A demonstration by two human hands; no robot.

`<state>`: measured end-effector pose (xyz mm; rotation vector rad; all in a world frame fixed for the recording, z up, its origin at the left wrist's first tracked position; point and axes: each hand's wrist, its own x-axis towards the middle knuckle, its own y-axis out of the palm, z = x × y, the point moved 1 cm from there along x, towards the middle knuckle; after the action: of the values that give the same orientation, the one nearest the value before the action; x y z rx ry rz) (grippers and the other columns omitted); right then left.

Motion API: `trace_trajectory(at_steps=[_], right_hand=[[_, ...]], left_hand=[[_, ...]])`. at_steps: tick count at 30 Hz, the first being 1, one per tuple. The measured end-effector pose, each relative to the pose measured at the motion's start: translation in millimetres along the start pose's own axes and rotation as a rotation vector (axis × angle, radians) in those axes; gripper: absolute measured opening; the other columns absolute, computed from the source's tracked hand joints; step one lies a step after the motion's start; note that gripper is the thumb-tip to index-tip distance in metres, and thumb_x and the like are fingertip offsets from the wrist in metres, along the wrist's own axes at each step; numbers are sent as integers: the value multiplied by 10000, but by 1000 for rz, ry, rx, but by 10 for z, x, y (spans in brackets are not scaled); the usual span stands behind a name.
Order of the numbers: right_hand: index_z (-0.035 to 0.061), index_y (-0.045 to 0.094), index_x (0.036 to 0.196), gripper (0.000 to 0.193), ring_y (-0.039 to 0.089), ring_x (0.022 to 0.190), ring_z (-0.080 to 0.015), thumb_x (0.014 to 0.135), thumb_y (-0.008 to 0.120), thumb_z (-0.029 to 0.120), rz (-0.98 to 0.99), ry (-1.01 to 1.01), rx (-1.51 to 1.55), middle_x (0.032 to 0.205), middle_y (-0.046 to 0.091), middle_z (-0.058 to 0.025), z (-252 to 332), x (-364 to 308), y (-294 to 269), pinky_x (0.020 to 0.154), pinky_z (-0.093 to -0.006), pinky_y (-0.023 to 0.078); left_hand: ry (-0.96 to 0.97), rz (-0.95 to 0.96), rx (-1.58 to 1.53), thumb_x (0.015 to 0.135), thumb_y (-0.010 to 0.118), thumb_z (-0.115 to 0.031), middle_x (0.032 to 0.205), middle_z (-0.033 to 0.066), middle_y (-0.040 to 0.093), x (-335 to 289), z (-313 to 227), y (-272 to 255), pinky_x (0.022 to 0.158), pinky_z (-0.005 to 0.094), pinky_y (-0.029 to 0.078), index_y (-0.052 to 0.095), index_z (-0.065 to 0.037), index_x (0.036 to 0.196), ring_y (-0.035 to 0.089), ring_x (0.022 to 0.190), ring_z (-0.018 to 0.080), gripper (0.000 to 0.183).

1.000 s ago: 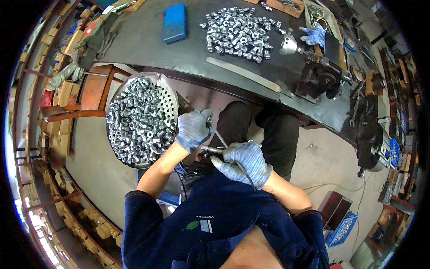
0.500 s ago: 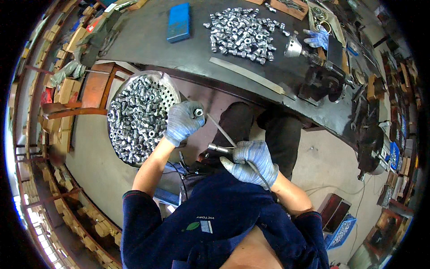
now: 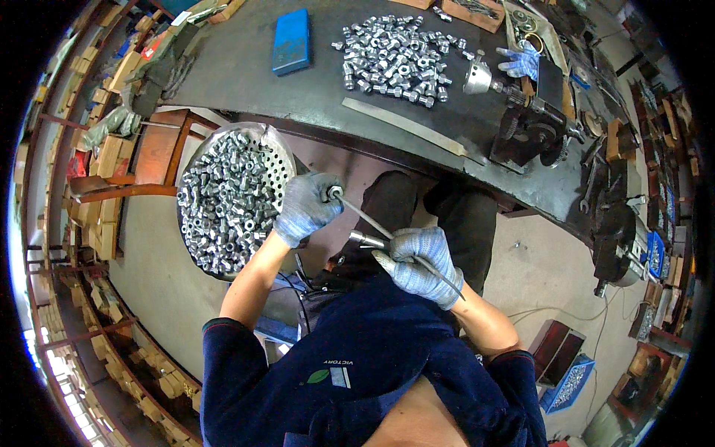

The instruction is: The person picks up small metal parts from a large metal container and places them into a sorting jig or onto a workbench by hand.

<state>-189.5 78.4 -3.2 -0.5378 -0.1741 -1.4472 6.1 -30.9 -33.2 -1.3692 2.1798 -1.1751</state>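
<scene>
My gloved left hand [image 3: 304,208] is closed around a small shiny metal fitting [image 3: 335,192], its open end facing my right hand. A thin, tapered grey rod [image 3: 365,217], like a round file, runs from that opening into my gloved right hand [image 3: 426,267]. My right fingers are wrapped round the rod, and its other end sticks out past the palm. A short silvery cylinder [image 3: 368,239] also juts from the right hand; its rear part is hidden. Beside my left hand, a perforated metal basin [image 3: 277,158] holds a heap of similar fittings [image 3: 227,201].
The dark workbench [image 3: 298,100] carries a pile of fittings [image 3: 398,59], a blue box [image 3: 291,43], a long flat metal bar [image 3: 402,125], a chuck device [image 3: 479,77] and a spare glove [image 3: 519,61]. A wooden chair [image 3: 158,153] stands left; a blue crate [image 3: 569,384] sits on the floor at right.
The rod's tip, apart from the fitting before, now meets the fitting's opening. My right hand has turned slightly with the rod; the left hand has barely moved.
</scene>
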Motion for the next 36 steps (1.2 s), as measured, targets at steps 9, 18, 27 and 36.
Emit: trace_trajectory(at_steps=[9, 18, 27, 36], right_hand=[[87, 530, 551, 280, 506, 462, -268, 720, 731, 183, -19, 124, -16, 536, 499, -110, -221, 39, 172, 440, -322, 391], [131, 437, 446, 381, 472, 411, -246, 678, 733, 190, -92, -111, -363, 456, 422, -62, 161, -19, -158, 383, -348, 354], [84, 466, 531, 311, 420, 444, -237, 691, 733, 61, -157, 119, -126, 507, 422, -85, -188, -399, -158, 445, -320, 338], [67, 470, 546, 309, 386, 439, -129, 725, 721, 48, -249, 264, 18, 501, 437, -51, -240, -559, -268, 445, -280, 340]], left_hand=[[158, -60, -57, 659, 670, -209, 687, 141, 597, -20, -127, 157, 576, 371, 463, 645, -88, 797, 593, 636, 314, 185], [-290, 60, -351, 685, 670, -177, 626, 97, 608, 158, 95, 23, 567, 323, 478, 641, -26, 805, 588, 571, 140, 195], [-128, 53, -344, 733, 728, -204, 709, 48, 651, 596, 38, 64, 581, 274, 464, 676, -31, 898, 527, 584, 82, 244], [-182, 151, -356, 768, 680, -206, 633, 56, 612, 2127, -76, 398, 459, 257, 454, 658, 4, 977, 527, 454, 104, 297]])
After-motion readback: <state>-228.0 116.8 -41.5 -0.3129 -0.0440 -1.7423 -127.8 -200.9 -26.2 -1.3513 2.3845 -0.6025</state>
